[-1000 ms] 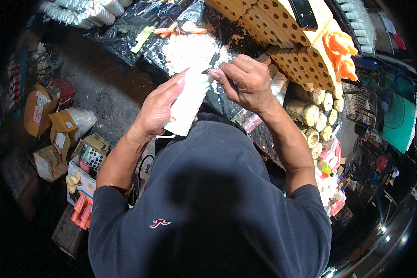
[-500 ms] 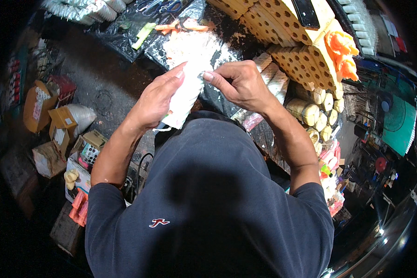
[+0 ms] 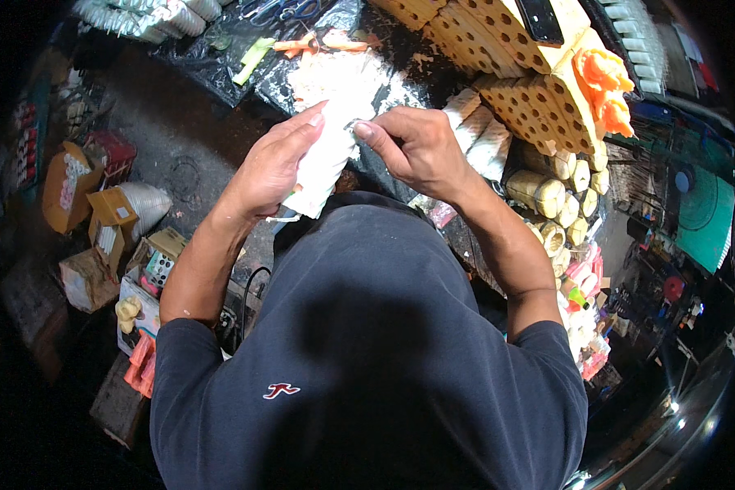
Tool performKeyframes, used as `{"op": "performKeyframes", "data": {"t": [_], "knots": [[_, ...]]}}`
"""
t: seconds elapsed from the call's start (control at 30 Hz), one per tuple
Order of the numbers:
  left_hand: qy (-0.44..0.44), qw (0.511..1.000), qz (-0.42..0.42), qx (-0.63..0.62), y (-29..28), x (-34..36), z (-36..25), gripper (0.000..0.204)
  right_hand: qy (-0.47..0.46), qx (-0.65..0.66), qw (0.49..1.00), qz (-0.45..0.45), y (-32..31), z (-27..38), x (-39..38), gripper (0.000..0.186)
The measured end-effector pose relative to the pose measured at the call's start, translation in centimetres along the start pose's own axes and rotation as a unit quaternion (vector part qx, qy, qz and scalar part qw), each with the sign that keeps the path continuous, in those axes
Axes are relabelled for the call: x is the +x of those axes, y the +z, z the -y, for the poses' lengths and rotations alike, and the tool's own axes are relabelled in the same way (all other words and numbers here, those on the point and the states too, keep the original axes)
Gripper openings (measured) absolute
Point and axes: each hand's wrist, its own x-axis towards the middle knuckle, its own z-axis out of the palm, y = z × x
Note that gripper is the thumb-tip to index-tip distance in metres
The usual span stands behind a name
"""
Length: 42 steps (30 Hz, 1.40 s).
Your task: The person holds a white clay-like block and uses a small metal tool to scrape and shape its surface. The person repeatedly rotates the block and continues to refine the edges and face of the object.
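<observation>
Evidently, the left hand [image 3: 271, 170] grips a white cylinder [image 3: 323, 165]. At its edge, the right hand [image 3: 420, 151] pinches a dark sliver [image 3: 352, 126].

Yellow perforated blocks [image 3: 534, 113] and pale cylinders [image 3: 537, 191] limit passage right of the right hand [image 3: 426, 149]; left of the left hand [image 3: 276, 167], room opens above the floor [image 3: 184, 122] (cartons [image 3: 113, 207] beyond).

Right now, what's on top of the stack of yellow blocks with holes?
A dark phone lies on the stack, with a crumpled orange piece at its edge. The surface directly beneath the phone is covered and cannot be seen.
</observation>
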Motion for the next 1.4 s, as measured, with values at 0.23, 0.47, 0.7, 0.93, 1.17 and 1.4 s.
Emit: {"op": "performKeyframes", "data": {"t": [0.23, 0.47, 0.7, 0.93, 1.17, 1.4], "knots": [[-0.033, 0.999, 0.016, 0.004, -0.5, 0.0, -0.8, 0.059, 0.022, 0.030, 0.998, -0.050, 1.1, 1.0, -0.7, 0.021], [-0.018, 1.000, -0.003, 0.004, -0.5, 0.5, 0.2, 0.056, -0.085, -0.056, 0.991, -0.090, 1.7, 0.0, -0.8, 0.016], [-0.005, 0.997, 0.034, 0.065, -0.8, 1.0, 0.0, 0.058, -0.068, -0.008, 0.997, -0.042, 1.8, -0.5, -1.2, 0.017], [0.008, 0.997, -0.012, 0.076, 0.6, 0.7, -0.7, 0.060, 0.063, 0.106, 0.992, -0.037, 2.5, 1.5, -1.6, 0.021], [-0.006, 0.996, -0.025, 0.080, 0.8, 0.7, -1.2, 0.057, -0.059, -0.013, 0.991, -0.122, 2.4, 0.6, -1.8, 0.014], [-0.019, 0.998, -0.011, 0.057, 0.2, 1.3, -0.9, 0.056, -0.074, -0.046, 0.989, -0.123, 2.5, 0.8, -1.9, 0.015]]}}
